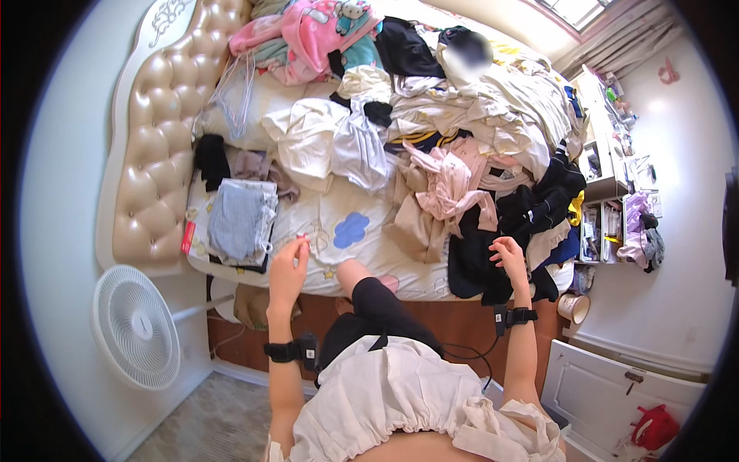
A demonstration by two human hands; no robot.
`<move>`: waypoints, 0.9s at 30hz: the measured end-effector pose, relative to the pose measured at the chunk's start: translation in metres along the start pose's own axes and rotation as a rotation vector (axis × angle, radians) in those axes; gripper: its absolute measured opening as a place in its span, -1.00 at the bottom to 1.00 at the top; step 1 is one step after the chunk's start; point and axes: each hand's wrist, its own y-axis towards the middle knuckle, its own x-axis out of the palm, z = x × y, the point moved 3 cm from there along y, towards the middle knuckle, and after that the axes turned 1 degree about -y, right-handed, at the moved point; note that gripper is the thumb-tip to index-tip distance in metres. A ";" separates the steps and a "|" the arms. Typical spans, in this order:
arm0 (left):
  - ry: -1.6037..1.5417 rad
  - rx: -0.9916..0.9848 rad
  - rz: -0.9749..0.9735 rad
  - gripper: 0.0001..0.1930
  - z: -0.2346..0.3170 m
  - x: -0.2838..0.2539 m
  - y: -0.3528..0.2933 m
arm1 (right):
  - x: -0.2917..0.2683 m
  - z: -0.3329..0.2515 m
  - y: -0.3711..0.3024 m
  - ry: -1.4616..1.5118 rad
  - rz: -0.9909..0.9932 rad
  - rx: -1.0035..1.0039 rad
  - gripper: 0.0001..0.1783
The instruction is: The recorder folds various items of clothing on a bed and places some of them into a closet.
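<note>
My left hand (289,260) is raised over the near edge of the bed, its fingers loosely bent, with nothing visible in it. Beside it on the left lies a folded stack of grey-blue clothes (237,219). My right hand (509,260) hovers near the black clothes (473,258) at the bed's near right, fingers curled but apart and holding nothing I can see. Between the hands, farther in, lie a crumpled pink garment (449,185) and a beige one (416,227). White garments (308,138) spread over the middle of the bed.
A tufted headboard (165,162) borders the bed on the left, with a white fan (137,327) below it. A pink blanket (312,38) lies at the far side. Shelves (603,227) stand on the right near a white cabinet door (608,385). Each forearm wears a black strap.
</note>
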 end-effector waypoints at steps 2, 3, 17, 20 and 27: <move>-0.060 -0.035 -0.040 -0.78 -0.001 0.005 0.018 | -0.006 -0.001 0.030 0.047 0.043 0.060 -0.76; -0.123 -0.110 -0.061 -0.78 -0.001 0.008 0.030 | -0.009 -0.002 0.050 0.096 0.108 0.039 -0.82; -0.083 -0.351 -0.164 -0.81 0.006 0.087 0.259 | 0.105 -0.203 0.547 -0.222 -0.071 -0.529 -0.70; -0.072 -0.400 -0.124 -0.82 0.001 0.097 0.294 | 0.140 -0.191 0.627 -0.581 -0.072 -0.545 -0.66; 0.024 -0.513 -0.114 -0.80 -0.002 0.100 0.308 | 0.162 -0.183 0.669 -1.155 0.240 -0.230 -0.48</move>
